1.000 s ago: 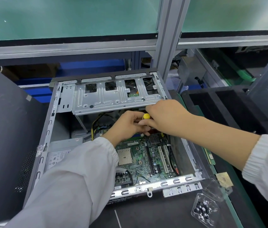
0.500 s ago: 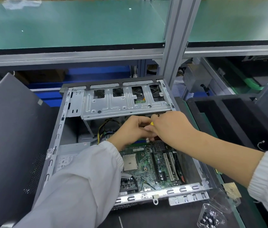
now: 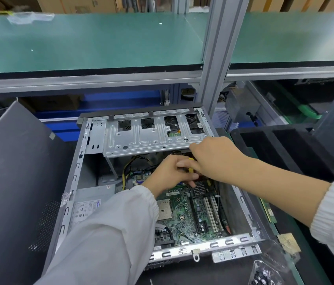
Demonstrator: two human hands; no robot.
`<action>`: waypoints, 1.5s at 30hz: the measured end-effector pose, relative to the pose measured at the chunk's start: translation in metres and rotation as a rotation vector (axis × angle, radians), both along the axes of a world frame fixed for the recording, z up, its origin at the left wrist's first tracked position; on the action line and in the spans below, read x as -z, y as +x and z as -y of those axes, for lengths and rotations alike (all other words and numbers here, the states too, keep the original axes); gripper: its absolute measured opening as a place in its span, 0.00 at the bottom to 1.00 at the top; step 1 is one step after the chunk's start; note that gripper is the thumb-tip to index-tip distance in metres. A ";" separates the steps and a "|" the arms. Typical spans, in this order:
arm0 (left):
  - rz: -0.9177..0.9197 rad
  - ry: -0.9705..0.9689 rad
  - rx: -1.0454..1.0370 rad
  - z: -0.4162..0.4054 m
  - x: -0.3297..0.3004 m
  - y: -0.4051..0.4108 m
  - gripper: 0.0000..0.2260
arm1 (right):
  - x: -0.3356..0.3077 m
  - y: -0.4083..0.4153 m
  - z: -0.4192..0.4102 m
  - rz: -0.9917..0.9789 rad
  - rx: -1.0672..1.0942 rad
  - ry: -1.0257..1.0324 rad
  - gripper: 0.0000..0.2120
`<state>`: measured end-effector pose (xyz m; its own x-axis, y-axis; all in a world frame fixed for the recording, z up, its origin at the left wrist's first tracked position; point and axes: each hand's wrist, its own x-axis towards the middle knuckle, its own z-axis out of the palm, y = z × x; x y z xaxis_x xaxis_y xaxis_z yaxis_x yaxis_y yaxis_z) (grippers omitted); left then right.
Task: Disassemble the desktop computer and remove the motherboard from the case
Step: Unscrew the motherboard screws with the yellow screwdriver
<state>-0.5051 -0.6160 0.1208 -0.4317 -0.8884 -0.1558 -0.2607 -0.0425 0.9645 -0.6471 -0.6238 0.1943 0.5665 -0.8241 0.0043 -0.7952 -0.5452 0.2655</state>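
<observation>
Though the motherboard (image 3: 184, 210) still lies flat in the case (image 3: 73, 177), toward its right wall, we judge the teardown well advanced: the side panel (image 3: 18, 182) leans off at the left and the CPU socket is bare. Our left hand (image 3: 170, 173) and right hand (image 3: 213, 159) meet at the board's far edge under the drive cage (image 3: 151, 136), fingers curled on a yellow-handled screwdriver (image 3: 190, 168). Mounting screws apparently remain; a bag of screws (image 3: 264, 274) sits off the case's near right corner.
</observation>
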 end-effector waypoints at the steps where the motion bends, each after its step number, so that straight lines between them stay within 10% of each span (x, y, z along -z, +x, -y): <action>1: 0.010 -0.004 0.003 -0.001 -0.001 0.000 0.10 | 0.001 0.003 0.000 -0.042 -0.003 -0.003 0.24; 5: -0.015 0.003 -0.045 -0.001 -0.001 0.000 0.05 | 0.002 0.003 0.002 -0.018 -0.018 0.109 0.11; 45: -0.063 0.038 -0.020 -0.001 0.003 -0.004 0.06 | -0.017 0.014 -0.006 -0.001 0.116 0.214 0.09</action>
<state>-0.5088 -0.6151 0.1174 -0.4241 -0.8910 -0.1623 -0.1979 -0.0837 0.9766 -0.6330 -0.6174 0.2115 0.4674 -0.8660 -0.1777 -0.8558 -0.4937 0.1547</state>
